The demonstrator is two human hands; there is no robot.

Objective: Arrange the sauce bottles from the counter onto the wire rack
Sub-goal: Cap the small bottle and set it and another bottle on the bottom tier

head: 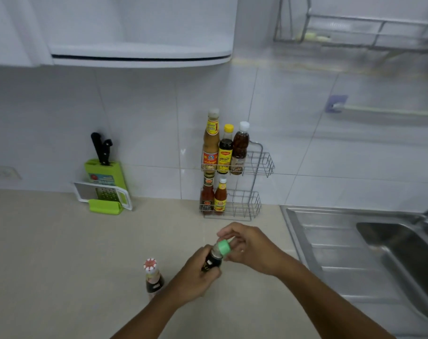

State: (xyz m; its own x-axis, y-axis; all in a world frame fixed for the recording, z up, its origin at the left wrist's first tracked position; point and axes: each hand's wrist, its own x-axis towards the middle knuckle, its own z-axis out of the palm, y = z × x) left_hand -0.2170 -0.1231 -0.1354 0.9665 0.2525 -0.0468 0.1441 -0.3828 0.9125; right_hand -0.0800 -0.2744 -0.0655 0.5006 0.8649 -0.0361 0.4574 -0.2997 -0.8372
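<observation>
Sauce bottle with a green cap (216, 256) is shown held above the table (61, 253), in front of the wire rack (253, 189). Its dark body is largely covered by the left hand (196, 277), which is clamped around it, so the label is hard to make out. Its green cap is partly screened by the right hand (251, 245), whose fingers are closed on the cap. The long axis is tilted, the cap pointing up and to the right, toward the rack and away from the camera.

A second sauce bottle, with a red-and-white cap (152, 277), is seen upright on the table just left of the left forearm, which hides its base. Five bottles are already lodged in the rack: three on the upper tier (224, 148) and two on the lower tier (213, 194), all at the left end, all upright. Their labels are too small to read.

A green knife block (105, 177) with a grater (102, 193) leaning before it is set against the tiled wall to the left. A steel sink (355, 241) is cut off at the right edge. The dish rack above (355, 28) is blurred.
</observation>
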